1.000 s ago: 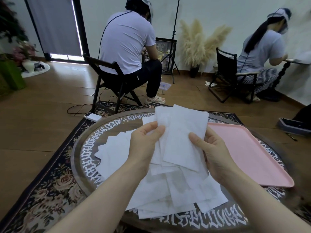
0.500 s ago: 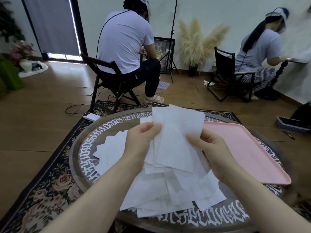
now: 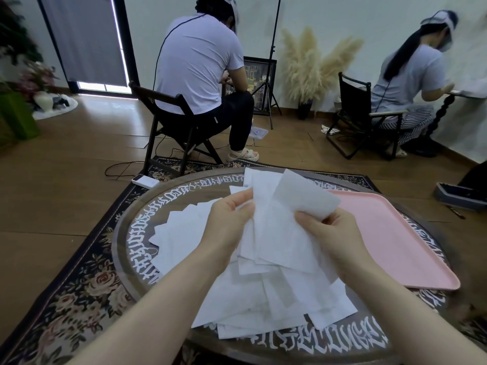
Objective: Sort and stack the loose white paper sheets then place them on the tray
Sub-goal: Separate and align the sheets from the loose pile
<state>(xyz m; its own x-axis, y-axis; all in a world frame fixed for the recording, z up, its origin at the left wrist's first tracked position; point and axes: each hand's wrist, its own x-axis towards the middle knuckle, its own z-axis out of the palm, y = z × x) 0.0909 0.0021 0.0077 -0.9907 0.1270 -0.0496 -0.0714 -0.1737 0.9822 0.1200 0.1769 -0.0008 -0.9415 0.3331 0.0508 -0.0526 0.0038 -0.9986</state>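
Note:
Several white paper sheets (image 3: 274,227) are held up above the round table, fanned and uneven. My left hand (image 3: 229,225) pinches their left edge between thumb and fingers. My right hand (image 3: 334,233) grips one sheet (image 3: 303,196) at the right, and that sheet bends over my fingers. More loose white sheets (image 3: 263,301) lie scattered on the table beneath and to the left of my hands. An empty pink tray (image 3: 390,238) rests on the table just right of my right hand.
The round dark table (image 3: 137,233) has white lettering around its rim and stands on a floral rug (image 3: 79,291). Beyond it a person sits on a black folding chair (image 3: 168,122). Another person sits at the far right. A white device (image 3: 145,180) lies on the floor.
My right hand has pulled the top sheet to the right, and that sheet now curls over the fingers. The left hand keeps its pinch on the bundle.

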